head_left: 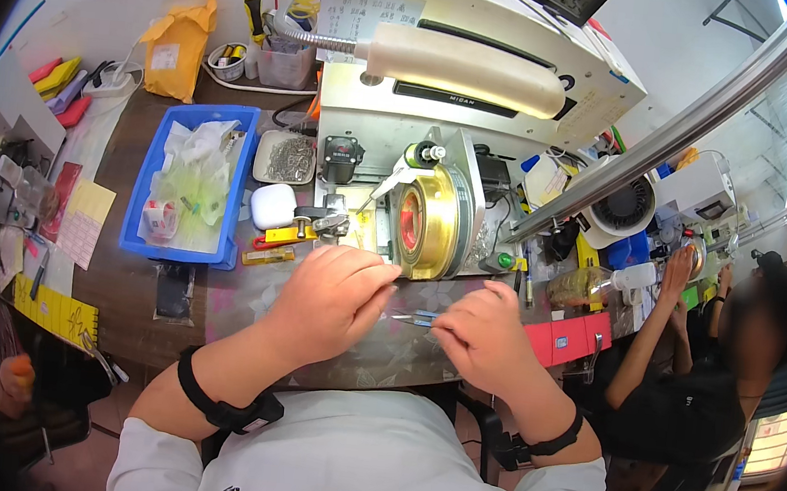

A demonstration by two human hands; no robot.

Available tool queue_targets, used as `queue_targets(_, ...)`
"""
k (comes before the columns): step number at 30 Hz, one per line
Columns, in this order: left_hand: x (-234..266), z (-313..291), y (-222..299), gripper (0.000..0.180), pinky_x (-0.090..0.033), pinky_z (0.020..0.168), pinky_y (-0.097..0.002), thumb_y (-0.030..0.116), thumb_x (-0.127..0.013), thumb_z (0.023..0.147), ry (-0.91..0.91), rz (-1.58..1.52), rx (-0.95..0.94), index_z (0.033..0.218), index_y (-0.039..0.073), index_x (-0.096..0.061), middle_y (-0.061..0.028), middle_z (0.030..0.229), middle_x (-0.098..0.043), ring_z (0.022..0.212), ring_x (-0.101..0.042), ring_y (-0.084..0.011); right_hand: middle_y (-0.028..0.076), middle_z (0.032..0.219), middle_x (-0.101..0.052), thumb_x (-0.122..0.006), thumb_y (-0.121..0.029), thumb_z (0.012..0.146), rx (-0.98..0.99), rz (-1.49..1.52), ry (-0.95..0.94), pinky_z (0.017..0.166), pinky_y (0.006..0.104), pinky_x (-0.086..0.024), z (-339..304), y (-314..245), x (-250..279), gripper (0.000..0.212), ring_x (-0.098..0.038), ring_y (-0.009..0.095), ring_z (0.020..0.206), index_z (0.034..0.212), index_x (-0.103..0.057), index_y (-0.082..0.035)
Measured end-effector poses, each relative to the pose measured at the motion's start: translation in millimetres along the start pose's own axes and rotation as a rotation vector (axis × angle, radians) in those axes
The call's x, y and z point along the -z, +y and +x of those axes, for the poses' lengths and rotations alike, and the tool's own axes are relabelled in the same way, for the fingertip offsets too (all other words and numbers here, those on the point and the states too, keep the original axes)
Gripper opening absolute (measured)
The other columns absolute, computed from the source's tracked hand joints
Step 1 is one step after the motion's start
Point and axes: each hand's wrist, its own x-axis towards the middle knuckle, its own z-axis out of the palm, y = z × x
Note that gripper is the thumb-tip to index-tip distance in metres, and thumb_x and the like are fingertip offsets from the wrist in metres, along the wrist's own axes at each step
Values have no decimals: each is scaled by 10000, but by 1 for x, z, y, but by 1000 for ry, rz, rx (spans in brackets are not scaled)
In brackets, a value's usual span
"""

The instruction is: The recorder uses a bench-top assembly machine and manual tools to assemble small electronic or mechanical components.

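My left hand [330, 301] is closed, its fingers curled together at the front of a gold-coloured metal wheel [423, 263] on a bench machine. What the fingertips hold, if anything, is hidden. To its right, my right hand [489, 337] is closed too, with its fingers bent inward. Blue and silver tweezers [422, 322] show beside its curled fingers; I cannot tell whether the hand holds them or they lie on the table. Left of the wheel sits a small metal clamp fixture [327, 217] with a yellow part.
A blue tray [139, 185] with plastic bags stands left, beside a dish of small metal pieces [286, 158]. A white lamp [469, 69] hangs over the machine. A metal pole [654, 139] slants across the right. People work at both sides; a red folder [566, 338] lies right.
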Motion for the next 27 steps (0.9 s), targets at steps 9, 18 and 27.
queue_targets(9, 6, -12, 13, 87, -496, 716, -361, 89, -687, 815, -107, -341, 228, 857, 22, -650, -123, 871, -628, 814, -614, -290, 5, 748, -547, -705, -118, 787, -82, 168, 126, 766, 365, -332, 8, -26, -10, 83, -503, 194, 745, 851, -652, -114)
queue_targets(18, 6, -13, 27, 127, -498, 722, -347, 91, -669, 846, -155, -510, 237, 935, 2, -655, -128, 914, -621, 841, -616, -274, 17, 733, -518, -681, -88, 798, -42, 366, 203, 731, 334, -324, 7, -25, -11, 102, -459, 183, 670, 858, -599, -99)
queue_targets(27, -6, -16, 24, 175, -484, 720, -376, 65, -686, 777, -122, -335, 72, 947, 51, -646, -100, 923, -594, 819, -593, -290, 7, 745, -550, -679, -85, 817, -15, 390, 243, 743, 332, -337, 4, -23, -14, 91, -485, 177, 667, 881, -615, -92)
